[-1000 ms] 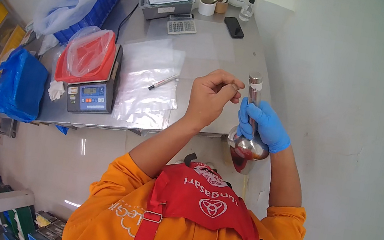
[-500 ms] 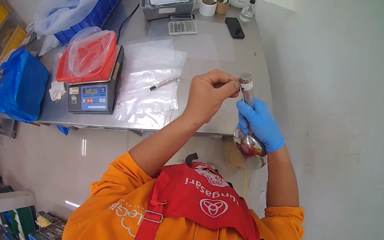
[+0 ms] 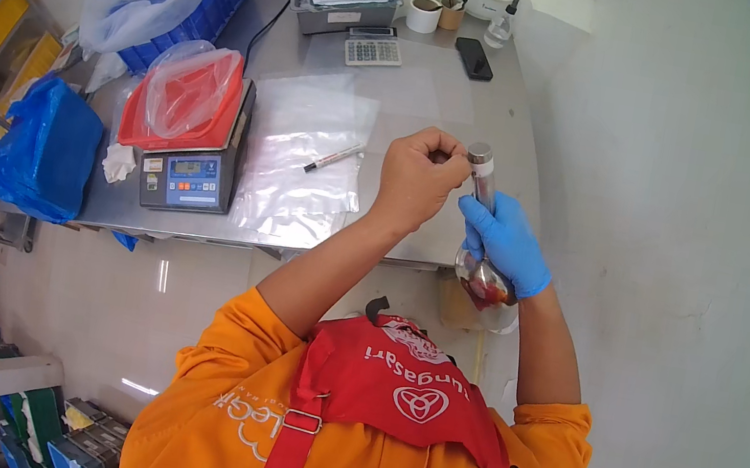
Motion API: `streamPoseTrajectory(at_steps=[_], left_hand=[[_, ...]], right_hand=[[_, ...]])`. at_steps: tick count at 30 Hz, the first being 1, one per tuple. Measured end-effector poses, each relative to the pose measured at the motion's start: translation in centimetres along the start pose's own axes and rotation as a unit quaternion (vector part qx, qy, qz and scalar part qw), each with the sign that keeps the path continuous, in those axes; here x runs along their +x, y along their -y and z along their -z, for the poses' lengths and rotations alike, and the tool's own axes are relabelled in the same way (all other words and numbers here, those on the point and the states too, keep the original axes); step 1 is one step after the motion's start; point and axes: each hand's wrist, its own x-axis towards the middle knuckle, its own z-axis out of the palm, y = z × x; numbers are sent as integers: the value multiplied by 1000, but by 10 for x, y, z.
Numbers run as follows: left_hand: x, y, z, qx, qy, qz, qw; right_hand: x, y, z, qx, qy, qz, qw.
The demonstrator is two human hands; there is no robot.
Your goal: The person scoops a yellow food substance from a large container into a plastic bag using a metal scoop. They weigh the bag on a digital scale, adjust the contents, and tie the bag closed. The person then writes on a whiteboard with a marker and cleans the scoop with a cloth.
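Observation:
My right hand (image 3: 506, 244), in a blue glove, is wrapped round the handle of a shiny metal scoop (image 3: 487, 288). Its rounded bowl hangs below the glove and mirrors red. A white band circles the handle near its top end, which points away from me over the table's right part. Just left of that end is my bare left hand (image 3: 424, 175), thumb and forefinger pinched together. Whether anything small is in the pinch is too fine to see.
Flat clear plastic bags (image 3: 303, 158) lie on the steel table (image 3: 433, 244) under a marker pen (image 3: 333, 158). Left of them, a digital scale (image 3: 191, 178) carries a red tray (image 3: 183, 108). Behind are a calculator (image 3: 373, 51), grey bin (image 3: 342, 15) and phone (image 3: 474, 58). A wall (image 3: 653, 231) rises at right.
My left fingers have drawn slightly left from the scoop handle, where they were touching the white band, and have curled in. The right hand keeps its grip. The whole view has shifted a little.

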Motion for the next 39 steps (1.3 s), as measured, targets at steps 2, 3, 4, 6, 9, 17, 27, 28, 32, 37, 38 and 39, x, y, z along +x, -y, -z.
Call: streamPoseTrajectory(at_steps=[2, 3, 4, 6, 9, 17, 27, 28, 32, 37, 38, 39], left_hand=[[1, 1, -1, -6, 4, -13, 1000], [1, 2, 0, -46, 13, -7, 999], [0, 4, 0, -86, 21, -1, 996], [-2, 2, 0, -166, 40, 30, 985], [-7, -6, 3, -260, 66, 94, 959], [-7, -3, 4, -251, 88, 99, 959], [-5, -12, -10, -281, 73, 26, 957], [-8, -15, -6, -300, 84, 44, 949], [-16, -18, -6, -291, 97, 56, 950], [-20, -19, -6, -206, 56, 16, 977], [-21, -19, -5, -186, 49, 12, 981], [-21, -20, -4, -172, 42, -2, 984]], right_hand=[[0, -1, 0, -1, 2, 7, 1000], [1, -2, 0, 21, 11, 6, 1000], [1, -4, 0, 42, 20, 5, 999], [0, -6, 2, 77, 34, 7, 996], [-1, -9, 3, 118, 49, 12, 992], [-4, -11, 2, 145, 70, 9, 987], [-17, 10, -1, 195, 92, 39, 976], [-18, 10, 0, 214, 99, 33, 971], [-18, 5, 4, 237, 97, 34, 966], [-17, 6, 2, 123, 37, 36, 991], [-17, 7, 0, 101, 25, 35, 994], [-18, 8, -1, 105, 24, 36, 994]])
